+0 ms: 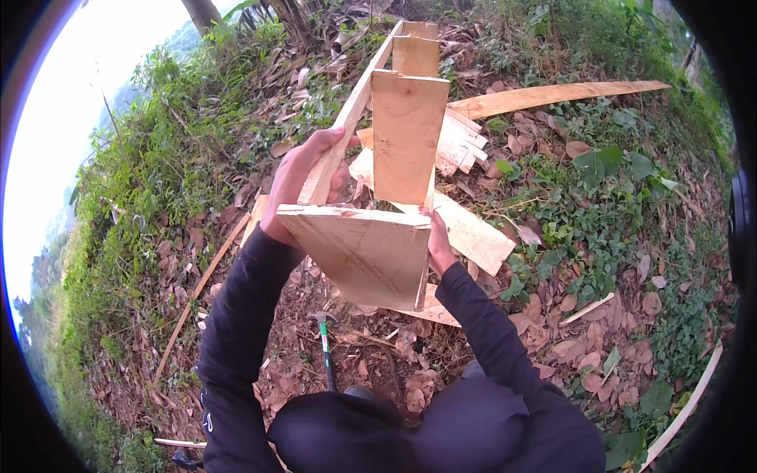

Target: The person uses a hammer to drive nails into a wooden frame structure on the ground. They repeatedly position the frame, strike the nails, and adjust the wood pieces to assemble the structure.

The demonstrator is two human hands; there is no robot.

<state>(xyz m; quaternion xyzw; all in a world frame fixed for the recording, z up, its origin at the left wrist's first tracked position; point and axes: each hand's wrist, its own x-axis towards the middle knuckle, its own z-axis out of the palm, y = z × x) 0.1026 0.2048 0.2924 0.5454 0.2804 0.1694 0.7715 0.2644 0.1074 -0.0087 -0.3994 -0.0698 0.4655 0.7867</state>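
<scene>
a wooden frame [400, 154] is held up off the ground, reaching from the middle of the view toward 12 o'clock. its near board [359, 254] tilts toward the person, and a middle board [410, 130] stands beyond it, with a long strip [352, 118] running along the left side.

the left hand [290, 180], at 10 o'clock, is wrapped around the strip near its closer end. the right hand [441, 248], at 3 o'clock, pinches the frame's right side by the corner of the near board; some of its fingers are hidden behind the wood.

beyond the frame, at 1 o'clock, short boards [457, 146] lie piled, and a long plank [556, 96] stretches out toward 2 o'clock. a wide plank [481, 236] lies just past the right hand at 3 o'clock. a hammer [326, 351] with a green and black handle lies at 7 o'clock, its head pointing away from the person. a thin strip [193, 298] slants across dry leaves at 8 o'clock.
</scene>
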